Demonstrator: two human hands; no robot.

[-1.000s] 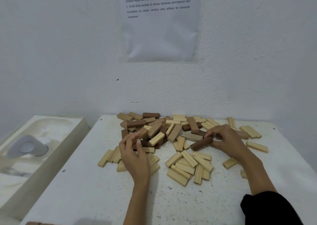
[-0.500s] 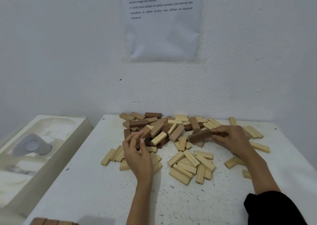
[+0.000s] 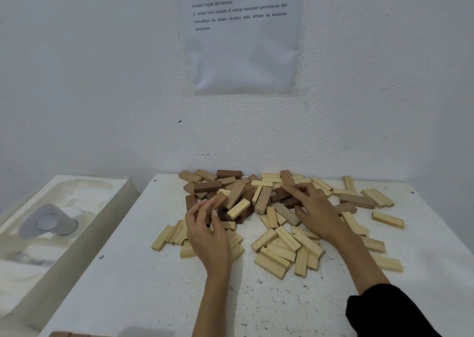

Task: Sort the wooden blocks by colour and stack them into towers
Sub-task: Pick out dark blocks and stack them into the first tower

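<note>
A heap of mid-brown and dark-brown wooden blocks (image 3: pixel 232 186) lies at the back of the white table (image 3: pixel 159 293). Pale blocks (image 3: pixel 287 249) are spread in front of it and to the right. My left hand (image 3: pixel 209 234) is at the heap's near left side. Its fingers and thumb pinch the end of a mid-brown block (image 3: pixel 220 200). My right hand (image 3: pixel 316 211) reaches into the heap's right part, fingers stretched out over some dark-brown blocks (image 3: pixel 280 195). Whether it grips any of them is hidden.
Left of the table stands a white moulded tray (image 3: pixel 84 229) with a grey round object (image 3: pixel 47 222) in it. A printed sheet (image 3: pixel 243 36) hangs on the wall behind. The tops of some brown blocks (image 3: pixel 66 334) show at the table's near left edge.
My right hand carried a dark-brown block left and back into the heap and now lies stretched over it. My left hand closed its fingers on a mid-brown block.
</note>
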